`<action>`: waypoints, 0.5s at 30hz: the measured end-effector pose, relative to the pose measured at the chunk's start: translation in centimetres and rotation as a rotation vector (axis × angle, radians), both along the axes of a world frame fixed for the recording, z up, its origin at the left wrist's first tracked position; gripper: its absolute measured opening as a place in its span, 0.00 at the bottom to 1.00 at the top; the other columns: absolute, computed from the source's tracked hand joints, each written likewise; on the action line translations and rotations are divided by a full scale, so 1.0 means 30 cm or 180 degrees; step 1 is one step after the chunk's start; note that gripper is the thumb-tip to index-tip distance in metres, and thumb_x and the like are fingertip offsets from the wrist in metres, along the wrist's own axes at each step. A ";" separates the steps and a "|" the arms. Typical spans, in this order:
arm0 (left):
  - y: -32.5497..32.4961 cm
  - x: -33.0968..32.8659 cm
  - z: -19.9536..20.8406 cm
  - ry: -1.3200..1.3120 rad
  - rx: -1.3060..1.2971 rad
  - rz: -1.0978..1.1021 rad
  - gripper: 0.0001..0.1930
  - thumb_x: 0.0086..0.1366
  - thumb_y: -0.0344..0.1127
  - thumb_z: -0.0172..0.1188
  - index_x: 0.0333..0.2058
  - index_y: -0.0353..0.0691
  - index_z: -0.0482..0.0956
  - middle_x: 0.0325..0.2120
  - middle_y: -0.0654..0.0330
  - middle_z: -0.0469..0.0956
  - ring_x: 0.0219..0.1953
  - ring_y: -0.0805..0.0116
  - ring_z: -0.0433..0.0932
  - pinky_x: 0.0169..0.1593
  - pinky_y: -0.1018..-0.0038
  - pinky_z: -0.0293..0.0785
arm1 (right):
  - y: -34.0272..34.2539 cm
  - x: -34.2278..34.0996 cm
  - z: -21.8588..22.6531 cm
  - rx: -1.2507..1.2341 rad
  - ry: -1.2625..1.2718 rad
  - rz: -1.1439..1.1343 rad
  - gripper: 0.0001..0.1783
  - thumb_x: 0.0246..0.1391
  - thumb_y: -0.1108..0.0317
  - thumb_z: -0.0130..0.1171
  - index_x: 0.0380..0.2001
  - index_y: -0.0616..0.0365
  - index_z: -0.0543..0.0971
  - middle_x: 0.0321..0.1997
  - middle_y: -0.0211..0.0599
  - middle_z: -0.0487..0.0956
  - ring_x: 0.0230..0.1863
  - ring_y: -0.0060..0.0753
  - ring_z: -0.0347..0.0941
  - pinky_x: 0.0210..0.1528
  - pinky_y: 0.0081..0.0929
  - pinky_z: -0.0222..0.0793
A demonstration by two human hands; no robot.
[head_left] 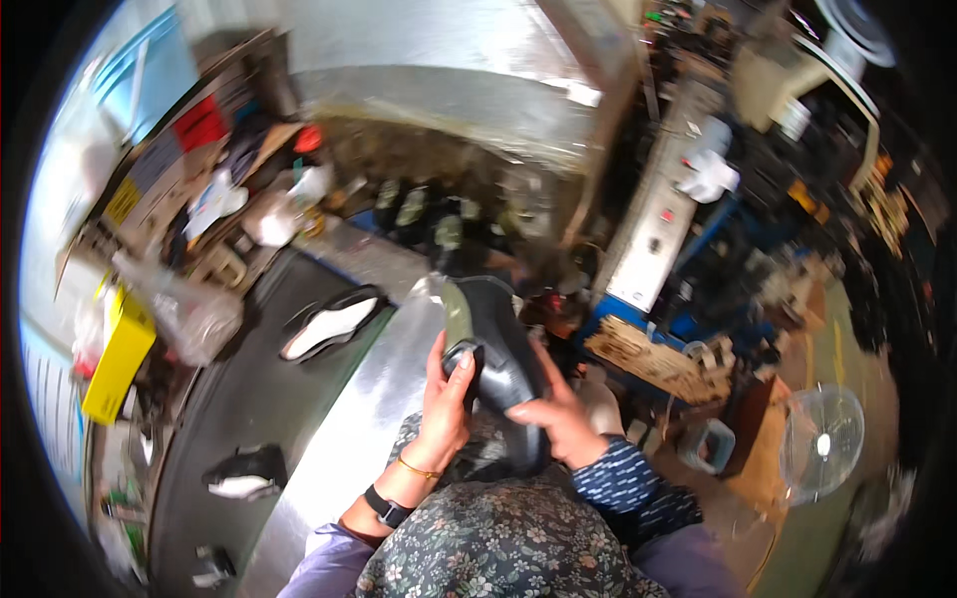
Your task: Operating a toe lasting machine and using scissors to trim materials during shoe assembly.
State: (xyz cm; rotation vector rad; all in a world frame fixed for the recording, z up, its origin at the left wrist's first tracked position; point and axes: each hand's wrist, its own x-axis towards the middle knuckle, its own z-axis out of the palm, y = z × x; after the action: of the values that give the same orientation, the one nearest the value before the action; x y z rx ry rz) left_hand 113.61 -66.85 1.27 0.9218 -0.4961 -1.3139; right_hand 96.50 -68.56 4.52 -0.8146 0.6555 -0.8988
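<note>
A glossy black shoe (503, 334) is held in front of my body, above my floral apron. My left hand (444, 399) grips its left side, the thumb resting near the rounded black edge. My right hand (563, 414) wraps its other side, with the thumb laid across the black surface. An olive-green part (457, 311) shows along the left of the shoe; its exact kind is blurred. To the left, on a dark conveyor belt (284, 389), lie a black shoe piece with a white face (334, 327) and another black-and-white shoe piece (246, 472).
A shiny metal ledge (334, 424) runs beside the belt. Dark shapes with greenish tops (411, 207) stand ahead. Far left are a yellow box (120, 354) and a clear plastic bag (194, 314). On the right are a blue-edged machine bench (638, 269) and a round fan (822, 444).
</note>
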 end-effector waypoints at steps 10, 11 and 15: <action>0.225 0.049 -0.152 -0.2001 -0.0048 -0.1472 0.17 0.66 0.27 0.61 0.53 0.34 0.75 0.44 0.62 0.80 0.47 0.75 0.78 0.53 0.77 0.74 | -0.250 -1.039 0.372 -0.3104 0.4116 -0.2899 0.51 0.31 0.79 0.70 0.66 0.55 0.67 0.50 0.38 0.75 0.46 0.37 0.76 0.46 0.33 0.74; 0.246 0.071 -0.184 -0.2008 0.0248 -0.1420 0.17 0.67 0.24 0.59 0.53 0.32 0.74 0.46 0.63 0.80 0.48 0.76 0.77 0.54 0.78 0.73 | -0.284 -1.125 0.377 -0.3107 0.4886 -0.3307 0.47 0.33 0.78 0.69 0.63 0.52 0.70 0.45 0.44 0.74 0.41 0.44 0.78 0.44 0.36 0.74; 0.296 0.104 -0.260 -0.2439 0.0398 -0.1151 0.14 0.66 0.27 0.62 0.49 0.33 0.78 0.40 0.63 0.82 0.42 0.78 0.79 0.48 0.79 0.75 | -0.420 -1.383 0.360 -0.1919 0.5200 -0.3572 0.44 0.33 0.66 0.70 0.62 0.46 0.73 0.45 0.46 0.75 0.39 0.47 0.79 0.46 0.36 0.73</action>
State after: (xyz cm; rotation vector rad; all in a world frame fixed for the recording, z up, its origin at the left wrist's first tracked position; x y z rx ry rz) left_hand 116.72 -57.98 -6.55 1.4935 -1.2260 -1.2868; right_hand 55.01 -81.16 15.32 -1.7629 2.5139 -1.3147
